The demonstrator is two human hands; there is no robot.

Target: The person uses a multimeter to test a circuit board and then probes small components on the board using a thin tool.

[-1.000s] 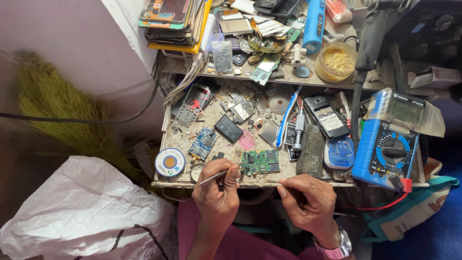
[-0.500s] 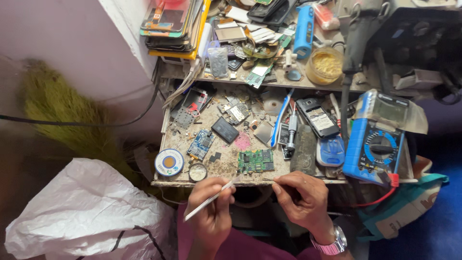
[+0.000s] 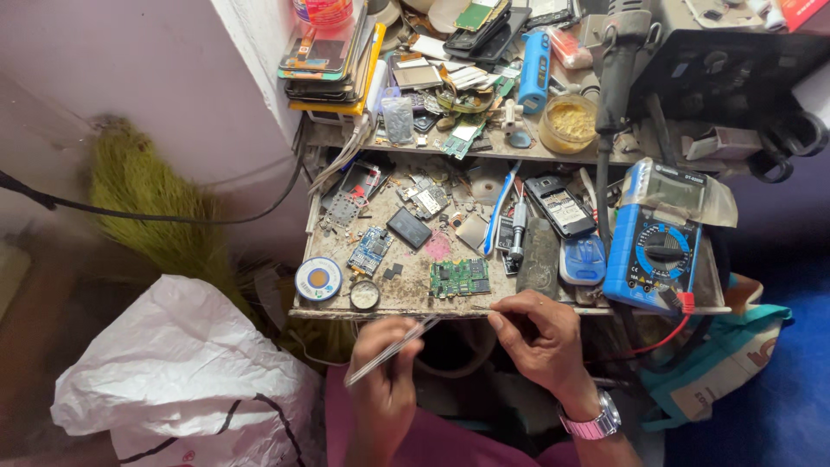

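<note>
Beside white wall [image 3: 130, 69], cluttered workbench [image 3: 415, 298].

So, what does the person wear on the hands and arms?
Both hands are bare: no gloves, no rings that I can see. The right hand has a pink-strapped wristwatch with a silver case on its wrist. The left hand and its forearm carry nothing; no sleeves show.

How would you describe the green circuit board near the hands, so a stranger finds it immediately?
Start at the blue multimeter on the cluttered workbench. Follow the front edge leftward: the green circuit board lies flat just beyond the right hand. It is rectangular and larger than the small blue board.
</note>
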